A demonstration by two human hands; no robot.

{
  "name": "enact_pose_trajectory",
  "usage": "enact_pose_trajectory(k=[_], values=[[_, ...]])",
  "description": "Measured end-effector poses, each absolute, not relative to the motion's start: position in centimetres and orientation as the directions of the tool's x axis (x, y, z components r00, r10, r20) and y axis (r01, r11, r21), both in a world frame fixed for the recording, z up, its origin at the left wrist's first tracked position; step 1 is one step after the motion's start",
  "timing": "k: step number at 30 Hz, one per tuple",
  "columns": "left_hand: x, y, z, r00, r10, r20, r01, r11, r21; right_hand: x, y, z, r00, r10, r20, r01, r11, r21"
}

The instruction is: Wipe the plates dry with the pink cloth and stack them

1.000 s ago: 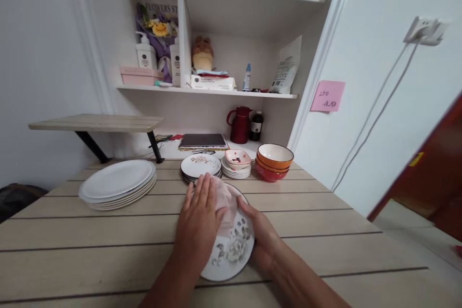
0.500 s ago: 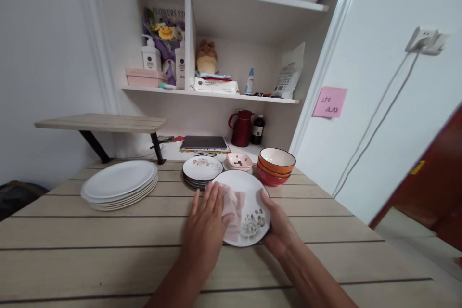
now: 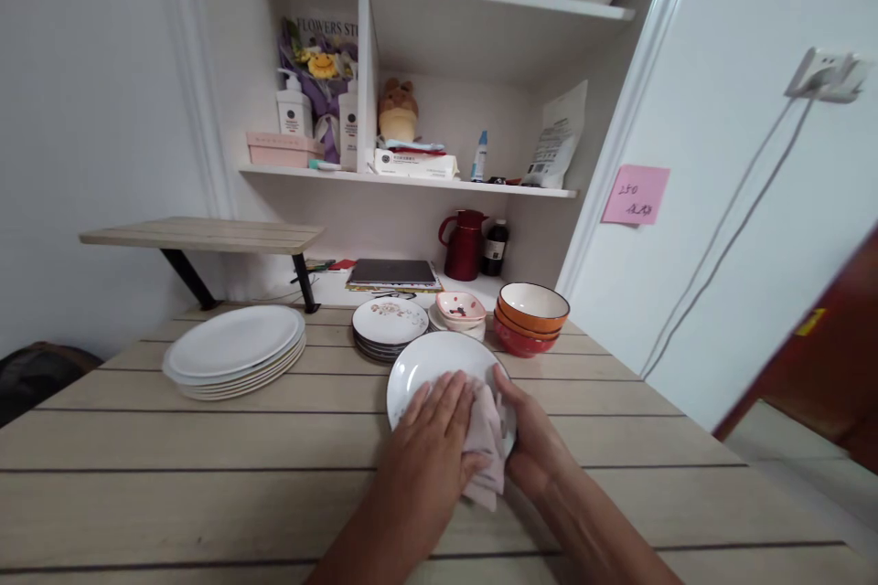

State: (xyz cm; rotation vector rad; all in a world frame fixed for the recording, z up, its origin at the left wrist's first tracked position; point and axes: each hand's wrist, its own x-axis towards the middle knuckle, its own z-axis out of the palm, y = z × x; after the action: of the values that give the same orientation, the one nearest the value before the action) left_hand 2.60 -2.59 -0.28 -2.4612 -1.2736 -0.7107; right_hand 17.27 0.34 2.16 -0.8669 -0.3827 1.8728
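Observation:
A white plate point(image 3: 439, 355) with a dark rim is held tilted above the table, its near part covered by my left hand and a cloth. My right hand point(image 3: 535, 439) grips the plate's right edge, thumb on top and fingers beneath. Pressed against the plate's face, my left hand point(image 3: 432, 439) has a pale pink cloth point(image 3: 486, 439) under its palm and thumb. The cloth hangs past the plate's near edge. Just behind stand a stack of dark-rimmed flowered plates point(image 3: 390, 322), small pink-patterned dishes point(image 3: 461, 307) and stacked orange and red bowls point(image 3: 531, 320).
At the left lies a stack of large white plates point(image 3: 237, 343) near a raised wooden shelf point(image 3: 206, 235) on black legs. A laptop point(image 3: 392, 271), a red thermos jug point(image 3: 465, 245) and a dark bottle point(image 3: 495, 247) stand at the back. A wooden slatted table point(image 3: 274, 466) lies below.
My left hand and the cloth have slid right and toward me across the plate, covering its flower pattern. My right hand still grips the right edge.

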Motion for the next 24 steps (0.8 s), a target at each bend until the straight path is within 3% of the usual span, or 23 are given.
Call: enact_pose_trajectory(k=[5, 10, 13, 20, 24], values=[[1.0, -1.8, 0.5, 0.335, 0.706, 0.624, 0.922, -0.381, -0.065, 18.0, 0.4, 2.8, -0.239, 0.909, -0.342, -0.696, -0.406, -0.592], [-0.1, -1.2, 0.7, 0.25, 0.735, 0.63, 0.962, -0.26, -0.079, 15.1, -1.3, 1.5, -0.411, 0.846, -0.339, -0.639, -0.533, -0.555], [0.5, -1.4, 0.3, 0.275, 0.728, 0.628, 0.953, -0.295, -0.075, 13.8, -1.8, 1.0, -0.412, 0.828, -0.381, -0.629, -0.561, -0.538], [2.2, -2.5, -0.2, 0.458, 0.7, 0.547, 0.847, -0.531, -0.029, 17.1, 0.1, 2.3, -0.245, 0.89, -0.383, -0.699, -0.437, -0.566], [1.4, -2.2, 0.1, 0.401, 0.741, 0.538, 0.886, -0.463, -0.023, 18.4, 0.6, 2.7, -0.131, 0.927, -0.352, -0.728, -0.331, -0.6]])
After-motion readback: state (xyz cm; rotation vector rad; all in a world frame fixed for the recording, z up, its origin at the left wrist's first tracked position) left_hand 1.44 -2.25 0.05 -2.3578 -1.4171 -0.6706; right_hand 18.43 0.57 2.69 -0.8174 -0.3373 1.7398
